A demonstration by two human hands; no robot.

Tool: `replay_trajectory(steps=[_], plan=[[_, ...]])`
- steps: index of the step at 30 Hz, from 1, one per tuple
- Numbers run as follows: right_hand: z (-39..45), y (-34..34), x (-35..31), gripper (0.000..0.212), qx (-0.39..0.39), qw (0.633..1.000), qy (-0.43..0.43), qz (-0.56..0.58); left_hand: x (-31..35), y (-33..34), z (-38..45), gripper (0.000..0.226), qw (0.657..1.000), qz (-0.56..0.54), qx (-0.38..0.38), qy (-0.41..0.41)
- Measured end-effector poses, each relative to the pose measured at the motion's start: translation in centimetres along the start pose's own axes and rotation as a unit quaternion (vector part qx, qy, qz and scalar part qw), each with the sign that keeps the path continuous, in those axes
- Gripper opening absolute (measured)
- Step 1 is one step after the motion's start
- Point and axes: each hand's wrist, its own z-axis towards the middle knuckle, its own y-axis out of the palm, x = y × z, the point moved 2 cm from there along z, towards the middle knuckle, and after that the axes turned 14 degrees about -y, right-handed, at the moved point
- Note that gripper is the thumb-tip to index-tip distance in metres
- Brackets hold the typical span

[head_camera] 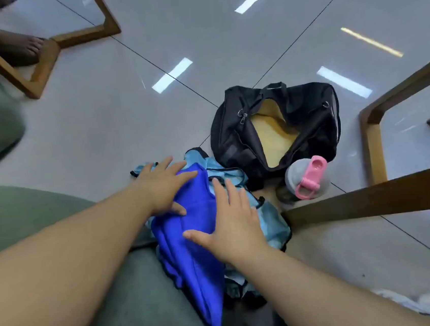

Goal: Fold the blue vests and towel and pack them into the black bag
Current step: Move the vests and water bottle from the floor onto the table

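You have one royal-blue vest, one light-blue vest, one black bag, one bottle and two hands.

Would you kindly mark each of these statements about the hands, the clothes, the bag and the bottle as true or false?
1. Both hands lie flat on the dark blue vest. True: the left hand and right hand press on it with straight fingers.
2. The black bag is zipped closed. False: it gapes open, showing a yellow lining.
3. A light blue vest lies under the dark blue one. True.
4. The bottle has a green lid. False: its lid is pink.
5. The dark blue vest is already inside the bag. False: it lies on the person's lap.
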Motion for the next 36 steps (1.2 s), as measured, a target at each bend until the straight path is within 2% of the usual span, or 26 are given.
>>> replay_trajectory(steps=[6,10,12,14,16,19,24,29,36], plan=[[2.5,3.9,-0.1,0.090,-0.036,0.999,-0.027,-0.026,0.9,3.0,2.2,0.101,1.000,-0.002,-0.006,0.020],[3.1,4.6,2.9,0.062,-0.037,0.997,-0.032,-0.061,1.1,4.4,3.2,0.105,1.000,-0.003,-0.001,0.019],[3.0,4.9,4.7,0.058,-0.038,0.996,-0.021,-0.076,1.6,5.0,3.5,0.108,1.000,0.014,0.006,0.024],[3.1,5.3,6.3,0.066,-0.039,0.995,0.003,-0.094,1.9,4.9,4.3,0.114,0.999,0.032,0.014,0.029],[3.5,5.5,7.0,0.084,-0.035,0.995,0.033,-0.093,1.9,4.4,5.1,0.118,0.998,0.042,0.019,0.034],[4.6,5.4,7.6,0.112,-0.051,0.993,0.082,-0.063,0.9,4.2,6.5,0.123,0.998,0.043,0.024,0.025],[5.9,6.2,9.9,0.142,-0.107,0.973,0.203,0.000,0.9,5.8,8.3,0.135,0.998,0.048,0.016,-0.021],[5.3,8.1,12.7,0.148,-0.157,0.948,0.274,0.035,0.8,8.0,9.9,0.136,0.997,0.029,-0.042,-0.064],[6.3,10.5,14.3,0.144,-0.179,0.946,0.267,0.051,1.3,10.5,12.0,0.130,0.992,0.000,-0.107,-0.073]])
